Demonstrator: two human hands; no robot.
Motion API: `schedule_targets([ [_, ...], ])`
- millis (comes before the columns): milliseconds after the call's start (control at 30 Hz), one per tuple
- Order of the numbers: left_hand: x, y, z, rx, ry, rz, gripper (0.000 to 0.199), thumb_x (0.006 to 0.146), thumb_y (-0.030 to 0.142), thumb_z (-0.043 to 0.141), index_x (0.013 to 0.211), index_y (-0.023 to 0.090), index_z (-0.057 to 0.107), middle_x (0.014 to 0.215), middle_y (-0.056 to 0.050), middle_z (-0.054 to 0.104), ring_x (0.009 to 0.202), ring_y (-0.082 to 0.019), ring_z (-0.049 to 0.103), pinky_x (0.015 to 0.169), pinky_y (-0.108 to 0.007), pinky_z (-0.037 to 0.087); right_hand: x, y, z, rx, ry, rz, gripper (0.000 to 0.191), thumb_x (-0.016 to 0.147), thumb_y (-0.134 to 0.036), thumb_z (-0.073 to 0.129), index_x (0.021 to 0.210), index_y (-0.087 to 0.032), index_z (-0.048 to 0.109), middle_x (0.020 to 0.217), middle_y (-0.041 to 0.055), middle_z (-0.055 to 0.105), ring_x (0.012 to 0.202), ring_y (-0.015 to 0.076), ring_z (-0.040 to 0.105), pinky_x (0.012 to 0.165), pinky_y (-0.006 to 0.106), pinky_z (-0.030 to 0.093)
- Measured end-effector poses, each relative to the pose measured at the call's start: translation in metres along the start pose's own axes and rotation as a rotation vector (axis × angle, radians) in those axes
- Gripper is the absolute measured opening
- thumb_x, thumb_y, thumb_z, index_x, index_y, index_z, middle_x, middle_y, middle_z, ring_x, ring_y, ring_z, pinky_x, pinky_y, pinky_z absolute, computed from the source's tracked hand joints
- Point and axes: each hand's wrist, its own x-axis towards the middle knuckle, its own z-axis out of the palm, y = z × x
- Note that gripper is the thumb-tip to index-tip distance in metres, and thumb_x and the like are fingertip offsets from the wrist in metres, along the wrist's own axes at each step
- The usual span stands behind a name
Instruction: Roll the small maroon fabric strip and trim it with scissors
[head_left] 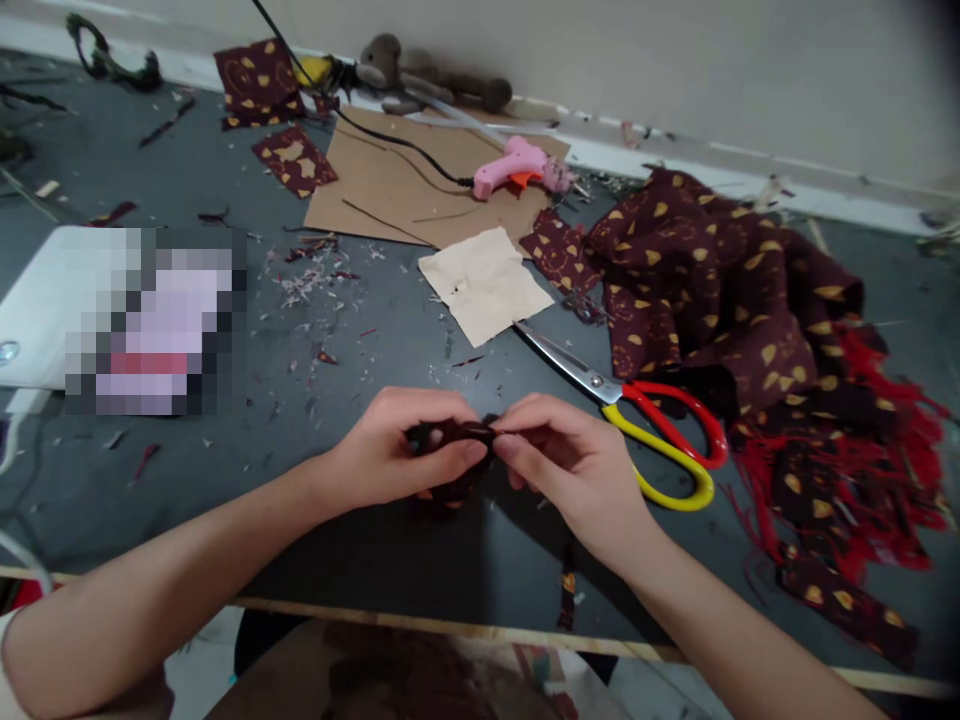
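Note:
Both hands meet near the table's front edge around a small bunched piece of dark maroon patterned fabric (450, 492). My left hand (409, 450) is closed on it, thumb on top. With thumb and fingertips together, my right hand (562, 450) pinches its right end. Scissors (596, 382) with red and yellow handles lie just beyond my right hand, blades pointing at a cream cloth square (487, 285). A large heap of maroon fabric (712, 280) with red fringe lies to the right. The fabric's underside is hidden by my fingers.
A pink glue gun (514, 168) rests on a cardboard sheet (390, 165) at the back, its black cord running left. Further back is a grey plush toy (420, 75). A white device (60, 300) sits at left beside a blurred-out object. Scraps litter the table (300, 520).

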Motion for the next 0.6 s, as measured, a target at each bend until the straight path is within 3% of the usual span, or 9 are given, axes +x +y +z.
schedule_targets([
  [133,0.002,-0.001,0.001,-0.002,0.035,0.026,0.028,0.088,0.028,0.05,0.066,0.015,0.061,0.059,0.0,0.055,0.056,-0.009,0.049,0.056,-0.02,0.038,0.003,0.0,0.001,0.145,-0.043,0.135,0.02,0.075,-0.033,0.068,0.068,-0.018,0.058,0.056,-0.0038,0.052,0.046,0.0077,0.049,0.042,0.019,0.038],
  [233,0.003,-0.002,0.004,-0.154,0.026,-0.084,0.025,0.086,0.031,0.053,0.068,0.015,0.06,0.062,0.0,0.058,0.058,-0.01,0.051,0.057,-0.02,0.04,0.004,0.0,0.001,0.143,-0.012,0.134,0.018,0.074,-0.031,0.069,0.067,-0.017,0.059,0.052,-0.0047,0.052,0.043,0.007,0.049,0.042,0.019,0.039],
  [367,0.002,-0.001,0.01,-0.577,-0.136,-0.323,0.021,0.079,0.035,0.064,0.081,0.016,0.055,0.071,-0.001,0.065,0.066,-0.012,0.061,0.061,-0.021,0.047,0.002,-0.004,0.005,0.162,0.016,0.09,0.019,0.075,-0.031,0.067,0.067,-0.018,0.057,0.052,-0.0041,0.054,0.044,0.0085,0.053,0.042,0.02,0.042],
  [467,0.001,0.0,0.011,-0.713,-0.245,-0.404,0.024,0.081,0.038,0.061,0.082,0.016,0.055,0.072,-0.004,0.066,0.067,-0.014,0.064,0.062,-0.024,0.05,0.003,-0.004,0.005,0.196,-0.005,0.087,0.02,0.075,-0.031,0.067,0.065,-0.018,0.057,0.053,-0.0042,0.055,0.041,0.0072,0.051,0.039,0.018,0.038],
  [600,0.002,-0.001,0.01,-0.713,-0.151,-0.457,0.034,0.081,0.047,0.057,0.087,0.014,0.057,0.061,-0.002,0.062,0.052,-0.012,0.058,0.05,-0.022,0.045,0.012,0.004,-0.005,0.25,0.114,0.041,0.016,0.078,-0.028,0.065,0.069,-0.018,0.057,0.055,-0.006,0.053,0.037,0.0035,0.042,0.036,0.017,0.03],
])
